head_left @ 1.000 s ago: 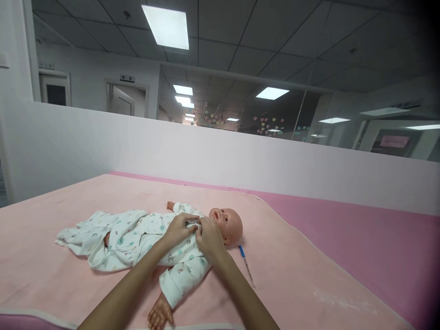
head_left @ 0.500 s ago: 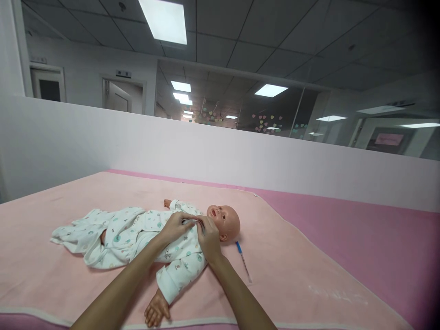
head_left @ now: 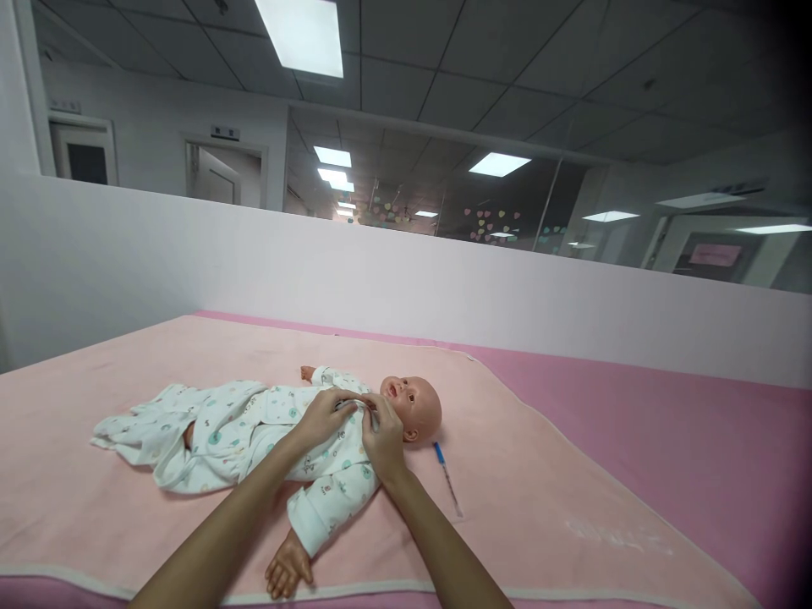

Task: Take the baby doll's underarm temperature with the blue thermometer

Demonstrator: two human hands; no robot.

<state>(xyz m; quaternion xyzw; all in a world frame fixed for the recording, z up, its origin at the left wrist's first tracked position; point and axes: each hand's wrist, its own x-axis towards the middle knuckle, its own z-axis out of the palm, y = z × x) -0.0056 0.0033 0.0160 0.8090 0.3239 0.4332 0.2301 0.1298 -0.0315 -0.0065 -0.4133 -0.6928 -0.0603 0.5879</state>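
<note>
A bald baby doll (head_left: 419, 408) lies on its back, head to the right, dressed in a white romper (head_left: 234, 431) with small green and grey prints. My left hand (head_left: 326, 414) is at the upper chest, fingers pinched on the romper's cloth near the collar. Close beside it, my right hand (head_left: 381, 431) pinches the same neck edge just below the doll's chin. The fingertips of both hands nearly meet there, and whatever fastening lies between them is too small to make out. One doll hand (head_left: 289, 565) sticks out of the near sleeve.
A thin stick with a blue end (head_left: 447, 478), perhaps a thermometer or pen, lies right of the doll's head. Beneath everything is a pale pink mat (head_left: 539, 524) over a darker pink surface (head_left: 666, 414). A white low wall (head_left: 381, 279) with glass above runs behind.
Both hands stay at the collar, with only slight finger movement against the cloth. The whole view has shifted by a few pixels; the doll and stick lie as before.
</note>
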